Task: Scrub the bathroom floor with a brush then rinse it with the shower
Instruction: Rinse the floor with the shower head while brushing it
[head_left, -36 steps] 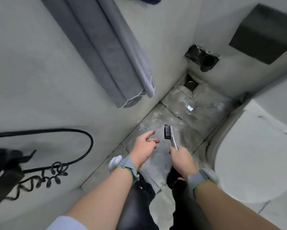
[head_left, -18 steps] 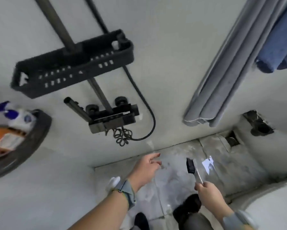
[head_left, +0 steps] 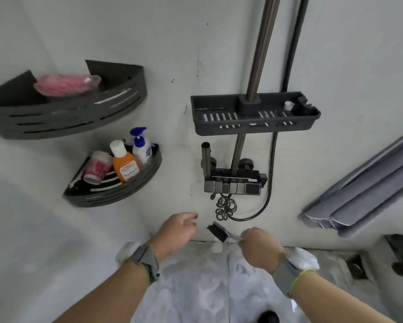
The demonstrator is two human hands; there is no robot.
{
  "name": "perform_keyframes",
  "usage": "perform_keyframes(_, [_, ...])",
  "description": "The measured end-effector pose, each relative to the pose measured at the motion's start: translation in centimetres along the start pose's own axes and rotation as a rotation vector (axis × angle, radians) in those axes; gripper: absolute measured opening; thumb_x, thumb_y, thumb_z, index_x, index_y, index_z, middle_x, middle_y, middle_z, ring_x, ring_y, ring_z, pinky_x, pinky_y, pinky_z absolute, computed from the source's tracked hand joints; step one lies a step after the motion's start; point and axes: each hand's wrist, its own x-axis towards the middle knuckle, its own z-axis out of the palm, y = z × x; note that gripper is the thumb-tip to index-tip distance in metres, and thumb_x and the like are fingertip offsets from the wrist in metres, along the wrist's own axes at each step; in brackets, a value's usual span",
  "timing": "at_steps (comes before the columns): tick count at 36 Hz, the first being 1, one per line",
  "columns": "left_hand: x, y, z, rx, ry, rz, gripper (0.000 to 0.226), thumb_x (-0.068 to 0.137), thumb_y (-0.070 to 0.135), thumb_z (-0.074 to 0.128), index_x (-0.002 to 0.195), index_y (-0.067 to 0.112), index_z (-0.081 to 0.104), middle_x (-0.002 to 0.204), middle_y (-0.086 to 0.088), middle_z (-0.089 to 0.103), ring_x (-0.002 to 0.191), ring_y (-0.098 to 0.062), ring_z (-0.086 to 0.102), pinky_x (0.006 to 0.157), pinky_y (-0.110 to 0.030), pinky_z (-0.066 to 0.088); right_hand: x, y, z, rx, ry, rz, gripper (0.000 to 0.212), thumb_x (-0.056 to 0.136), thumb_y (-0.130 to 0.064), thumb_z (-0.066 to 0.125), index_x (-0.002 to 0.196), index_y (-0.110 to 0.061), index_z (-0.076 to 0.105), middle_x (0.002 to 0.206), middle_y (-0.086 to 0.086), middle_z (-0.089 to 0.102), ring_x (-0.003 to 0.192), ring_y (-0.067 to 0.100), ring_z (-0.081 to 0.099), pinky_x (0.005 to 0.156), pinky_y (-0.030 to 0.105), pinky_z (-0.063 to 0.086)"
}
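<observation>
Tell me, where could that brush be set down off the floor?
The tray clipped on the shower pole looks mostly bare, with only a small white thing at its right end. The upper corner shelf has room right of the pink pack. The lower corner shelf is crowded with bottles and a cup. The right hand holds the brush; the left hand is free.

Matt plastic shelf (head_left: pixel 254 127), brushed metal pole (head_left: pixel 262 47), soapy floor (head_left: pixel 207 287).
</observation>
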Motion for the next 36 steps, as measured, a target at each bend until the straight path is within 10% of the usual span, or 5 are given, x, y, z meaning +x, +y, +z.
perform_keyframes(8, [3.6, 3.6, -0.6, -0.179, 0.103, -0.031, 0.070, 0.095, 0.018, 0.061, 0.159, 0.019, 0.032, 0.112, -0.001, 0.067, 0.102, -0.020, 0.068, 0.081, -0.024, 0.048, 2.8, 0.3, -5.7, -0.462, 0.106, -0.112, 0.036, 0.090, -0.014, 0.043, 0.117, -0.025, 0.065, 0.123, 0.001, 0.058, 0.117, 0.024, 0.055, 0.107, 0.050, 0.029])
perform_keyframes(21, [9.4, 8.4, 0.8, -0.294, 0.278, -0.024, 0.081, 0.092, 0.040, 0.068, 0.161, 0.021, 0.029, 0.159, -0.008, 0.040, 0.145, -0.023, 0.040, 0.119, -0.043, 0.035, 10.1, 5.5, -8.0, -0.301, 0.054, -0.294, 0.037, 0.104, -0.041, 0.036, 0.130, -0.031, 0.061, 0.169, 0.005, 0.012, 0.155, 0.023, 0.014, 0.121, 0.049, 0.016])
perform_keyframes(30, [13.6, 9.7, 2.3, -0.404, 0.408, 0.049, 0.008, 0.094, 0.028, 0.070, 0.102, 0.028, 0.071, 0.103, 0.003, 0.074, 0.102, -0.020, 0.069, 0.092, -0.035, 0.055, 12.0, 5.8, -6.2, -0.135, -0.033, -0.276, 0.033, 0.104, -0.039, 0.039, 0.120, -0.027, 0.066, 0.168, 0.008, -0.014, 0.156, 0.024, -0.006, 0.123, 0.055, 0.007])
perform_keyframes(36, [14.0, 9.5, 2.7, -0.304, 0.544, 0.034, 0.023, 0.090, 0.048, 0.068, 0.094, 0.026, 0.074, 0.089, 0.008, 0.075, 0.090, -0.016, 0.069, 0.074, -0.030, 0.051, 12.2, 6.9, -5.7, -0.133, 0.013, -0.306, 0.033, 0.104, -0.040, 0.040, 0.114, -0.026, 0.069, 0.168, 0.004, -0.017, 0.156, 0.019, -0.008, 0.123, 0.052, 0.007])
